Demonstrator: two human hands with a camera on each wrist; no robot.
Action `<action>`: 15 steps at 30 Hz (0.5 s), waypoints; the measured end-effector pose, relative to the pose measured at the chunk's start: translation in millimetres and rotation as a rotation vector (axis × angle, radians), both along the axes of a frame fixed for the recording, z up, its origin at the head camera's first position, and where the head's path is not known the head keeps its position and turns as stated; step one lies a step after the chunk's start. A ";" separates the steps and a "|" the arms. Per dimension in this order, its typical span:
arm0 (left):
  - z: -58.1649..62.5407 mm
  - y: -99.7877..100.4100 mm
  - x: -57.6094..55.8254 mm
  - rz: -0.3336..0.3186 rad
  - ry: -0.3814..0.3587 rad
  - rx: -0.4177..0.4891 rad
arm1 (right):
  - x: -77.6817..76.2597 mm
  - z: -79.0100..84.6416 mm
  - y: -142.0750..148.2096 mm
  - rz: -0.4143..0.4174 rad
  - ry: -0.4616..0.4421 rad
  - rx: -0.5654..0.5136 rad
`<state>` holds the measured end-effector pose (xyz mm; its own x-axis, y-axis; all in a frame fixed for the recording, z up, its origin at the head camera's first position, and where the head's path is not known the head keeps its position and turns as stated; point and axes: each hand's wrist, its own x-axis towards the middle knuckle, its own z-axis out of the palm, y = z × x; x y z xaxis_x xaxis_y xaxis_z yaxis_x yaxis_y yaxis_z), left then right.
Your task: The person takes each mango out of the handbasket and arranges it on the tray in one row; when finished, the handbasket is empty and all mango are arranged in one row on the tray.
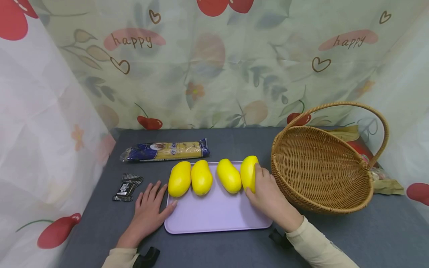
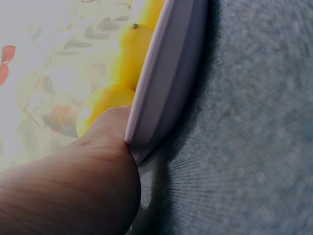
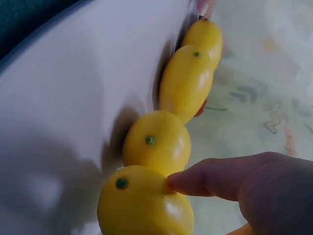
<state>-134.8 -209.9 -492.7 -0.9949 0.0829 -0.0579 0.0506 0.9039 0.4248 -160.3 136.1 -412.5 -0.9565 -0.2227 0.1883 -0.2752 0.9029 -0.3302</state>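
Several yellow mangoes point(image 1: 202, 178) lie in a row along the far side of a lilac tray point(image 1: 214, 216). My right hand point(image 1: 270, 193) grips the rightmost mango point(image 1: 248, 169) by its right side, the thumb at its near end. In the right wrist view a finger or thumb point(image 3: 210, 178) presses that mango point(image 3: 146, 205), while part of the hand is out of frame. On the tray's left edge rests the thumb of my left hand point(image 1: 149, 210), its other fingers spread on the table. The left wrist view shows the thumb against the tray rim point(image 2: 151, 83).
A wicker basket point(image 1: 321, 171) with a tall handle stands right of the tray, partly covering some packages point(image 1: 388, 186). Behind the tray lies a pasta packet point(image 1: 167, 150). A small black wrapped packet point(image 1: 127, 187) is left of it. Printed curtains point(image 1: 221, 74) enclose the grey table point(image 1: 214, 249).
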 end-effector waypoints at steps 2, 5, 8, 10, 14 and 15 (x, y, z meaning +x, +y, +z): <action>-0.2 0.1 -0.2 0.001 -0.005 -0.002 | -2.9 -0.4 0.5 0.004 -0.023 -0.004; -0.6 0.4 -0.6 0.000 -0.007 -0.003 | -8.0 -0.8 1.3 0.016 -0.084 -0.009; -1.0 0.8 -0.8 -0.001 -0.005 -0.002 | -13.7 -2.2 2.5 0.022 -0.147 -0.016; -1.6 0.8 -0.7 -0.001 -0.003 -0.004 | -16.9 -2.9 2.7 0.020 -0.178 -0.025; -2.1 0.8 -0.2 -0.002 0.002 -0.003 | -22.2 -5.1 2.0 0.009 -0.201 -0.048; -2.1 0.8 0.0 -0.003 0.003 -0.003 | -23.0 -5.7 1.8 0.008 -0.204 -0.055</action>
